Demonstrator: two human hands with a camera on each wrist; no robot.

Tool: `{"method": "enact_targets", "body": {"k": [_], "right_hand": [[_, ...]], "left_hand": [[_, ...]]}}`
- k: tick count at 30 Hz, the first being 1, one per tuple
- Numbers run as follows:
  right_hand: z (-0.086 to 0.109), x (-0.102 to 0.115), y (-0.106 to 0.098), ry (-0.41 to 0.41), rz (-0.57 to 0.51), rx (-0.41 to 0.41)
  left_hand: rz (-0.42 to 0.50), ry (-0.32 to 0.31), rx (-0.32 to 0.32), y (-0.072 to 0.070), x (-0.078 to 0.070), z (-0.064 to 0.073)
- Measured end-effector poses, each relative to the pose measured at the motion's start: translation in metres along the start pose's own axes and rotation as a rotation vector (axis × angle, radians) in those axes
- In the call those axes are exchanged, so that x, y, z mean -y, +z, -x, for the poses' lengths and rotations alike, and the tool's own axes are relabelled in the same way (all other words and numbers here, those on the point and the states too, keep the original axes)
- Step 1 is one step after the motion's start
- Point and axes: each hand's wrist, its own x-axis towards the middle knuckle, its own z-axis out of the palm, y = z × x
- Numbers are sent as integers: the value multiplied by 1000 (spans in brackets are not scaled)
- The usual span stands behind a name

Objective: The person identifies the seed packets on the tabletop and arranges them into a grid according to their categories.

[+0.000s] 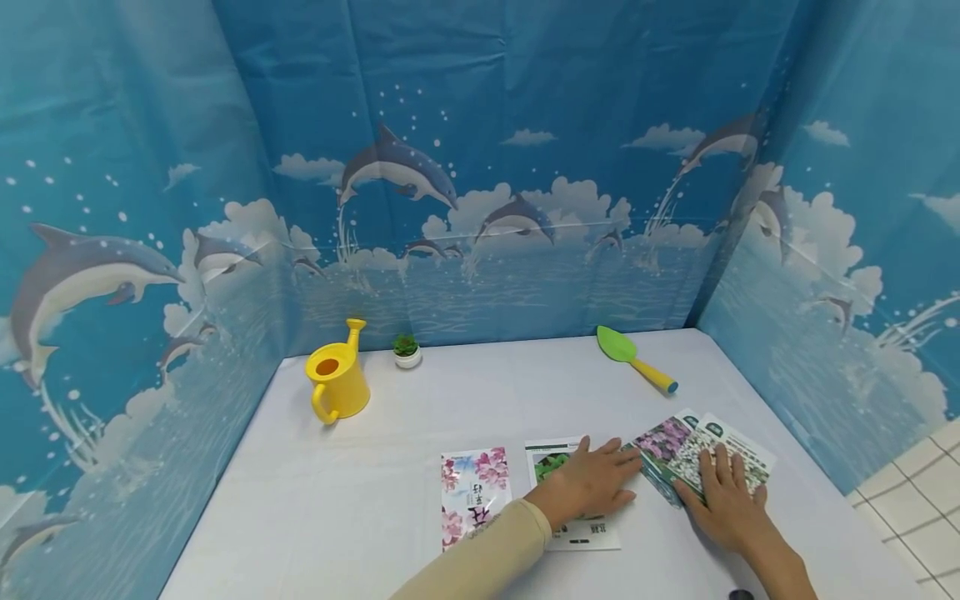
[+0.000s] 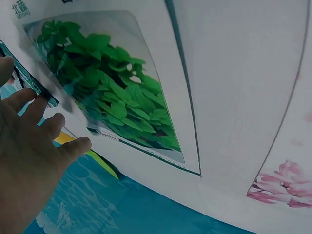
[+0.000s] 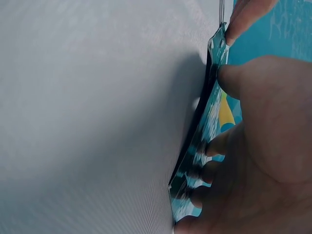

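Note:
My left hand [image 1: 588,482] reaches across a seed packet with green leaves [image 1: 551,458], covering its middle. Its fingers are spread, with the fingertips at the left edge of a purple-flower seed packet [image 1: 662,440]. The leaf picture on the green packet [image 2: 112,87] shows large in the left wrist view. My right hand [image 1: 723,504] rests on a white-flower seed packet [image 1: 690,458], which overlaps the purple one. In the right wrist view its thumb and fingertips lie along the packet's teal face [image 3: 200,146]. A pink-blossom packet [image 1: 476,487] lies left of the green one, partly behind my left sleeve.
A yellow watering can [image 1: 347,385] and a small potted succulent [image 1: 407,353] stand at the back left of the white table [image 1: 300,517]. A green and yellow toy trowel [image 1: 633,358] lies at the back right. Dolphin-print curtains [image 1: 480,292] enclose the table's back and sides.

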Motion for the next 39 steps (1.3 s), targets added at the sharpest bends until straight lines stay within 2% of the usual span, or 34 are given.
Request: {"method": "enact_targets", "body": {"k": [10, 18, 22, 32, 39], "right_hand": [[2, 4, -1, -7, -6, -10], [2, 5, -2, -12, -9, -16], [3, 5, -1, -10, -7, -22], [4, 3, -2, -8, -28, -10], [5, 1, -3, -9, -38, -1]], "left_hand": [[-31, -30, -3, 1, 3, 1], [-26, -90, 30, -1, 5, 1], [-27, -101, 24, 0, 9, 0], [34, -144, 19, 1, 20, -1], [38, -157, 21, 1, 26, 2]]}}
